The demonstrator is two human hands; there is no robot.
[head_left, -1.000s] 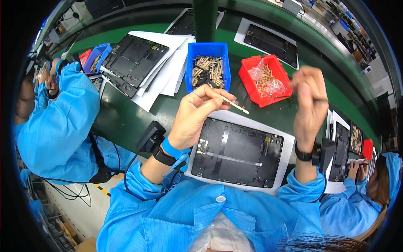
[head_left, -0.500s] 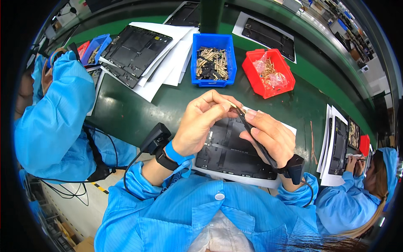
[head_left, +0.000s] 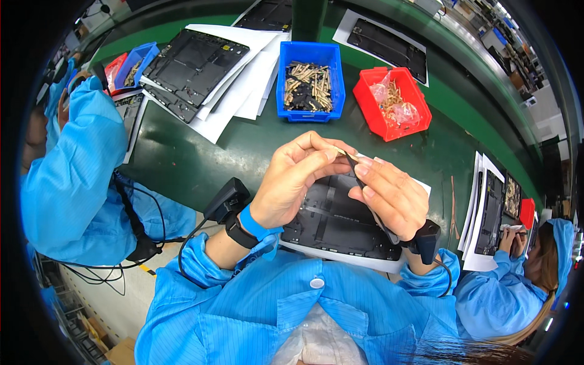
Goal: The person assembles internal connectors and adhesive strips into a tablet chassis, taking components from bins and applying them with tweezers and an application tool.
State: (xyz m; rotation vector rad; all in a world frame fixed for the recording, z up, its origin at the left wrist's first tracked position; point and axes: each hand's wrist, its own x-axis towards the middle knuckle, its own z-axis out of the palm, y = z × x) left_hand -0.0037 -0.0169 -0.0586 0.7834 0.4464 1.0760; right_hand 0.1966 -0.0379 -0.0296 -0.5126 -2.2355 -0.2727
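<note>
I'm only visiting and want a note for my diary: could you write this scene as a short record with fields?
Left hand: pinches a thin pale strip
Right hand: grips a slender dark tool, its tip at or near the strip
Below the hands: black panel on a white sheet
Blue bin: tan and black pieces
Red bin: tan bits, clear plastic
Neighbours: left co-worker, right co-worker, both in blue
</note>
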